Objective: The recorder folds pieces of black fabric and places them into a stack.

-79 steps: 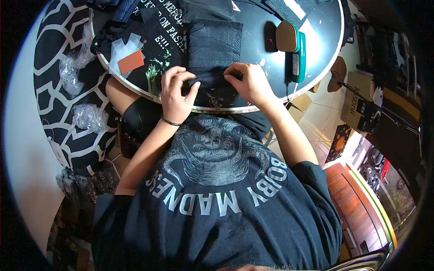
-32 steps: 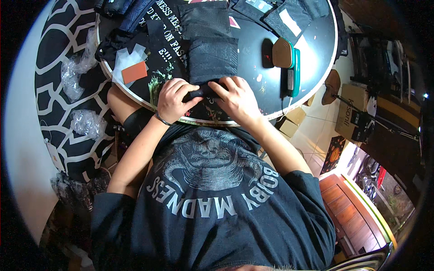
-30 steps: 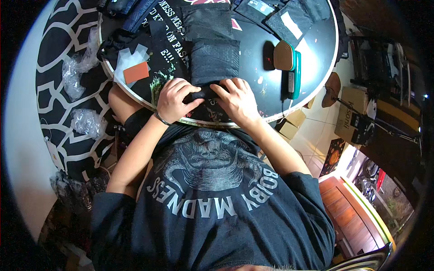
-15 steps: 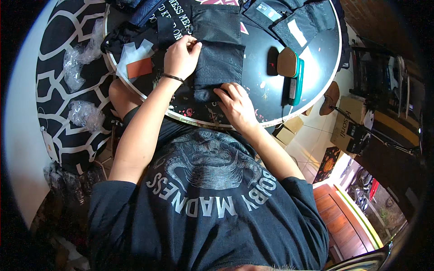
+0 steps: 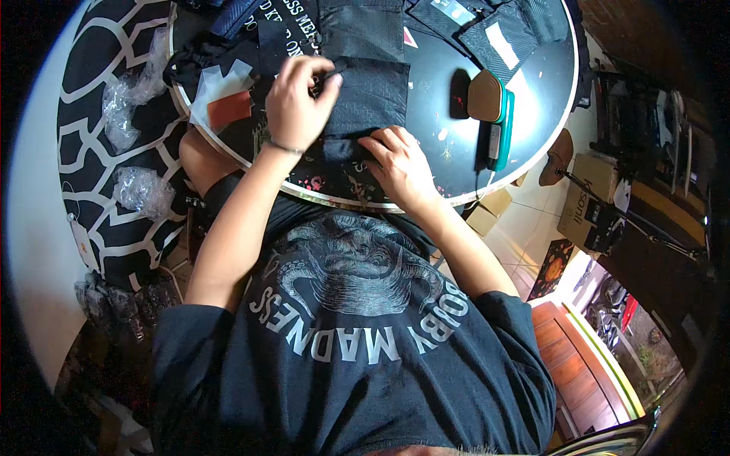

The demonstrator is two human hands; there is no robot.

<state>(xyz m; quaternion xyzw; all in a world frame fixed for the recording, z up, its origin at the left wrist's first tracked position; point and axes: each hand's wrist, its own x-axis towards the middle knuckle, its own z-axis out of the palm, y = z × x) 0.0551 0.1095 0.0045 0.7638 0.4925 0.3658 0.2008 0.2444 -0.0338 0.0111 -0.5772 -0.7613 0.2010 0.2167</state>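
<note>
A folded black cloth [image 5: 370,95] with a faint pattern lies near the front of the round black table [image 5: 449,178]. My left hand [image 5: 295,106] is at its upper left edge, with a bit of dark cloth between thumb and forefinger; the hand is slightly blurred. At the lower right corner, my right hand [image 5: 401,163] has its fingers bent over the folded lower edge, the thumb partly hidden. Beyond the cloth, another piece of dark fabric [image 5: 361,34] touches its far edge.
Right of the cloth, a small teal hand-held iron [image 5: 499,137] with a tan plate rests on its side, its cord crossing the table rim. Dark garments [image 5: 506,45] lie at the far right. An orange-brown card [image 5: 229,109] sits on translucent sheets at left. Crumpled clear plastic [image 5: 144,193] lies on the patterned seat.
My left hand has moved a little left, its fingers less tightly closed. My right hand stays at the cloth's lower edge. The view has shifted slightly.
</note>
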